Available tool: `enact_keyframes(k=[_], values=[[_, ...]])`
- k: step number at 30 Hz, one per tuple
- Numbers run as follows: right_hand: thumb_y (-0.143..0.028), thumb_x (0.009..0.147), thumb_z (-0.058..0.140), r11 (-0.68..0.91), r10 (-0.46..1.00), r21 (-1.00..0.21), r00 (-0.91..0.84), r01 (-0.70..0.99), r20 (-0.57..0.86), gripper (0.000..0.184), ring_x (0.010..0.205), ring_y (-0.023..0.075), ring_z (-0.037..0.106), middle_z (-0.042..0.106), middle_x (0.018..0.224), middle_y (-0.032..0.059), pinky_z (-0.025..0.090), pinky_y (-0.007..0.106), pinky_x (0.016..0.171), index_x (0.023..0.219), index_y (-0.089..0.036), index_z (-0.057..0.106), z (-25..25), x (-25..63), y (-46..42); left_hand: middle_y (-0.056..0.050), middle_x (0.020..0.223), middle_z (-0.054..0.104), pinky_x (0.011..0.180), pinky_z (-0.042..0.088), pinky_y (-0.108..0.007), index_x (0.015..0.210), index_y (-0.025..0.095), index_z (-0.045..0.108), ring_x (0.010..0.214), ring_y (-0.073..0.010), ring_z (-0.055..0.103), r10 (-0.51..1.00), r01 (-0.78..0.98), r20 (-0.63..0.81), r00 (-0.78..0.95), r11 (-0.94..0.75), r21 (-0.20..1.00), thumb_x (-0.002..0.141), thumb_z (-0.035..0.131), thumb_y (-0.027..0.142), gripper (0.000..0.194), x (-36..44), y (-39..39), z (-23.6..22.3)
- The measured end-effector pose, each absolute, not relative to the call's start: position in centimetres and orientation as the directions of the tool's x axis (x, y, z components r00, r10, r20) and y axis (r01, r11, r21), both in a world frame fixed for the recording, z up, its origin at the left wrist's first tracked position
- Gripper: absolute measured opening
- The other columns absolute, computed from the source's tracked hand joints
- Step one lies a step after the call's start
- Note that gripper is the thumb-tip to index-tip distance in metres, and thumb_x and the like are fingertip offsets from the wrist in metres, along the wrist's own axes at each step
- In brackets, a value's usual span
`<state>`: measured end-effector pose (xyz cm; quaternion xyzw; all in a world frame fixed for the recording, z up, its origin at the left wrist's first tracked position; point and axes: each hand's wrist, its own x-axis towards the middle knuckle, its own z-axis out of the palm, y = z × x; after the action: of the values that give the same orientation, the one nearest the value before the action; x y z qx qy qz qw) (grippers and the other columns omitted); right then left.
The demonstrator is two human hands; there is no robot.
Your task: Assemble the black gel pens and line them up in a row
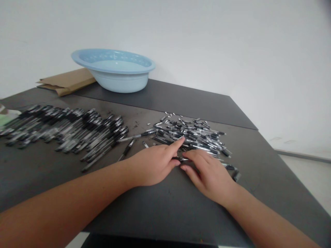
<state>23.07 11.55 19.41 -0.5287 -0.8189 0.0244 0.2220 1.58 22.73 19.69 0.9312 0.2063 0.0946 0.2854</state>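
My left hand [156,163] is closed on a dark pen [177,158], its index finger stretched out over the edge of a loose pile of pen parts [196,132]. Facing it, my right hand [208,172] pinches the silvery tip end of the same pen between thumb and fingers. Most of the pen's length is hidden in my left hand. The pile of black, clear and silver pen parts lies just beyond both hands. Left of my left hand a single black pen [126,150] rests on the table.
A wide row of black and clear pens [69,129] covers the table's left side. Behind it stand a light blue basin [124,82] and a folded brown cardboard piece [68,81]. Small pale cone tips [170,114] lie past the pile on the dark table [144,213].
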Motion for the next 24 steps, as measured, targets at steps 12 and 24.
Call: enact_keyframes(k=[12, 24], values=[[-0.025, 0.11, 0.045, 0.392, 0.909, -0.362, -0.297, 0.846, 0.292, 0.023, 0.086, 0.024, 0.069, 0.074, 0.093, 0.0075, 0.056, 0.039, 0.078, 0.1, -0.021, 0.066, 19.59, 22.65, 11.52, -0.015, 0.136, 0.071, 0.106, 0.05, -0.044, 0.169, 0.018, 0.018, 0.128, -0.0294, 0.066, 0.376, 0.295, 0.043, 0.926, -0.788, 0.541, 0.109, 0.049, 0.036, 0.069, 1.65, 22.68, 19.71], [-0.02, 0.104, 0.058, 0.408, 0.903, -0.47, -0.269, 0.782, 0.336, 0.012, 0.098, 0.0227, 0.07, 0.073, 0.108, 0.0076, 0.058, 0.04, 0.088, 0.116, -0.024, 0.06, 19.82, 23.09, 11.2, -0.014, 0.135, 0.072, 0.103, 0.051, -0.045, 0.169, 0.016, 0.014, 0.123, -0.0297, 0.067, 0.428, 0.344, 0.018, 0.904, -0.749, 0.566, 0.108, 0.05, 0.032, 0.073, 1.67, 22.8, 19.7]])
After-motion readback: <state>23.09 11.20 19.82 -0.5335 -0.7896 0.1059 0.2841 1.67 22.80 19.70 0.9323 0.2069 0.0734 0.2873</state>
